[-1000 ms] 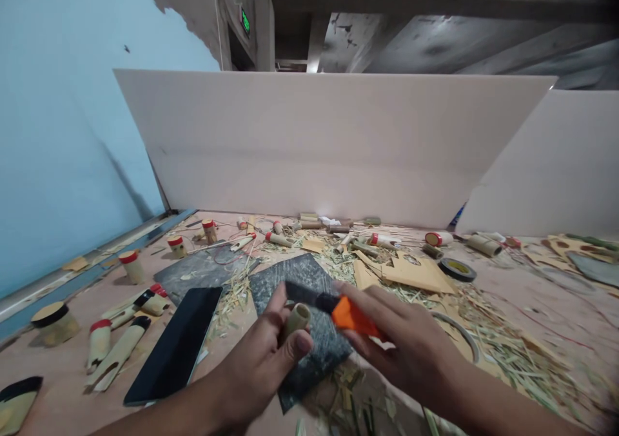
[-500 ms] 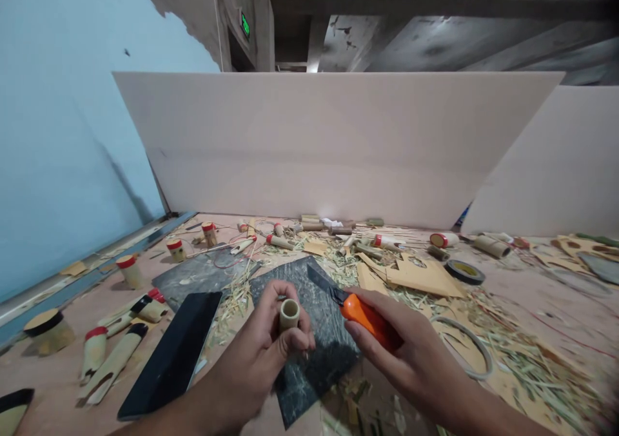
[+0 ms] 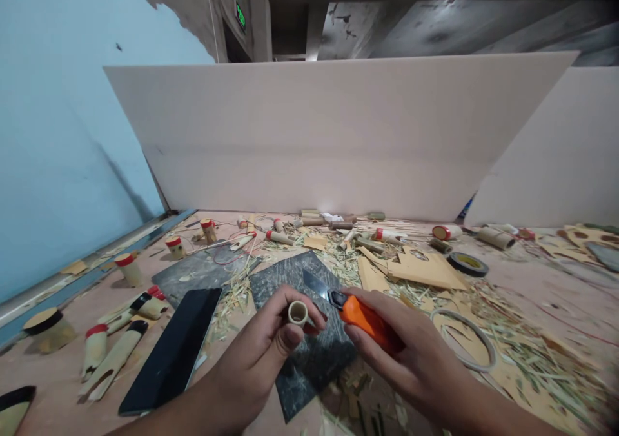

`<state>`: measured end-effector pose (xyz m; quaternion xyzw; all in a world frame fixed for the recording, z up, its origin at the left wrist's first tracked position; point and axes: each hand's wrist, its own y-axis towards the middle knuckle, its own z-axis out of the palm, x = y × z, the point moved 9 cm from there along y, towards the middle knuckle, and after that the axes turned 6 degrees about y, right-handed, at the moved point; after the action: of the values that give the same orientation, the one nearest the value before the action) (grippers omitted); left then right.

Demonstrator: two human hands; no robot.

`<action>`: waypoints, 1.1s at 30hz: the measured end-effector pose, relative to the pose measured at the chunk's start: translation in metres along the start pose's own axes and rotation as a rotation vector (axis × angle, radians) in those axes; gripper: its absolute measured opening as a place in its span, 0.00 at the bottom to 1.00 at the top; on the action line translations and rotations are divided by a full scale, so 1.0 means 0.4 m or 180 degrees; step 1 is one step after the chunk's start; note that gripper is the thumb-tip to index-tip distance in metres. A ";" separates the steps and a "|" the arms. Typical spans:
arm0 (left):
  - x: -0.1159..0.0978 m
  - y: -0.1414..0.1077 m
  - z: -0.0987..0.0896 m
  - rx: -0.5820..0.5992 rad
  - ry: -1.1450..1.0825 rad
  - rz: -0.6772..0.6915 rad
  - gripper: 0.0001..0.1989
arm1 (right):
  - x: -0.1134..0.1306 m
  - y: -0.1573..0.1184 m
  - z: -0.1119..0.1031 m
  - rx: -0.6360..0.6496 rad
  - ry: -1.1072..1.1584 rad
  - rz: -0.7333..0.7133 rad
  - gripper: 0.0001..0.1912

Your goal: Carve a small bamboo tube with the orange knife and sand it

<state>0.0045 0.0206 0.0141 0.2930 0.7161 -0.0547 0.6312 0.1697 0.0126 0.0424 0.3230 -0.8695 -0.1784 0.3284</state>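
Note:
My left hand is closed around a short bamboo tube, whose open round end faces me. In my right hand is a utility knife with an orange handle and its blade out. The blade points up and left, just beyond the tube and apart from it. Under both hands lies a dark, scratched mat on the table. The far end of the tube is hidden by my fingers.
A black phone lies left of my arm. Bamboo pieces with red or black bands sit at the left. Rolls of tape, cut cardboard and bamboo shavings spread across the right. A pale board stands behind.
My left hand has shifted slightly to the right with the bamboo tube, and its fingers have moved on it. The knife blade has tilted a little, and the view has shifted slightly.

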 end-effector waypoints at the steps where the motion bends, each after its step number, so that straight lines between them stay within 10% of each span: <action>1: -0.001 0.001 0.003 0.0028 -0.0094 -0.0003 0.20 | 0.001 0.001 0.000 0.0008 0.0002 0.0003 0.16; 12: 0.087 -0.025 0.043 0.0107 -0.1211 -0.0882 0.19 | 0.027 -0.006 0.011 -0.0020 -0.0707 -0.0557 0.21; 33: 0.117 0.000 0.032 -0.0307 -0.0530 -0.1025 0.21 | 0.008 -0.016 0.087 0.0552 -0.1029 -0.0698 0.25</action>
<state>0.0141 0.0312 -0.0324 0.1384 0.7008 -0.1446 0.6847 0.1467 0.0092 0.0155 0.4099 -0.8826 -0.1871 0.1343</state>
